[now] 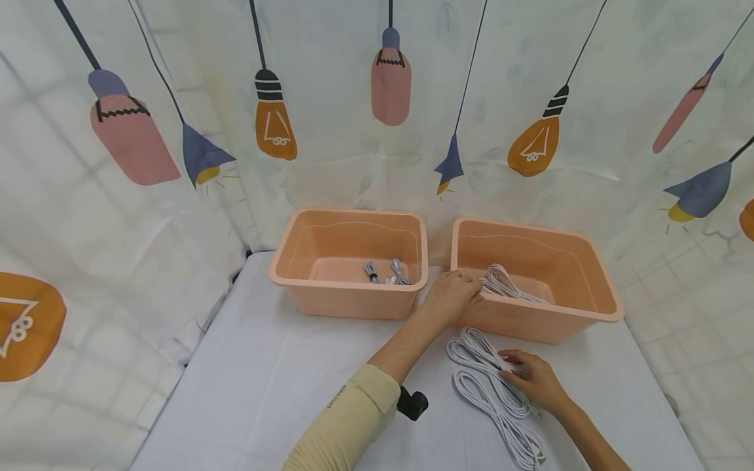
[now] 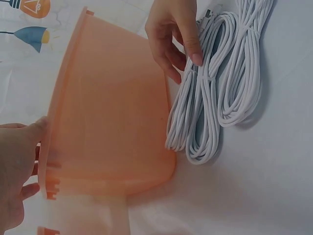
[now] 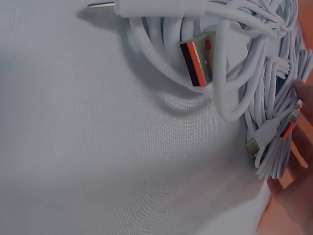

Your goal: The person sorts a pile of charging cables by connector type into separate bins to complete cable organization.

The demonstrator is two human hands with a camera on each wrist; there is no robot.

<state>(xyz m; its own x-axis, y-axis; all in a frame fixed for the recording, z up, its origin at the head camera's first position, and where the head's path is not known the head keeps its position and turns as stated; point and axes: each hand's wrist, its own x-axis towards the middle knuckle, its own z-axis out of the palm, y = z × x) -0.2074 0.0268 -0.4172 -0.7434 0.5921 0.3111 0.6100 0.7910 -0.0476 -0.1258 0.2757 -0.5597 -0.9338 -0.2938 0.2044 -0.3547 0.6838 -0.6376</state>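
In the head view my left hand (image 1: pixel 452 296) is at the near left corner of the right-hand peach bin (image 1: pixel 524 320). The left wrist view shows the left thumb and fingers gripping the bin's rim. Below that bin, my right hand (image 1: pixel 533 383) holds a coiled white USB cable (image 2: pixel 188 112), its thumb over the coil and fingers at the side. Other coiled white USB cables (image 1: pixel 491 412) lie alongside on the table, with plugs (image 3: pixel 195 63) showing in the right wrist view. Another coiled white cable (image 1: pixel 506 284) is inside the right-hand bin.
A second peach bin (image 1: pixel 347 297) stands to the left, with small bundled grey cables (image 1: pixel 397 271) inside. A white cloth (image 1: pixel 283 392) covers the table. A patterned curtain (image 1: pixel 347 170) hangs directly behind the bins. A black device (image 1: pixel 412 403) sits at the left wrist.
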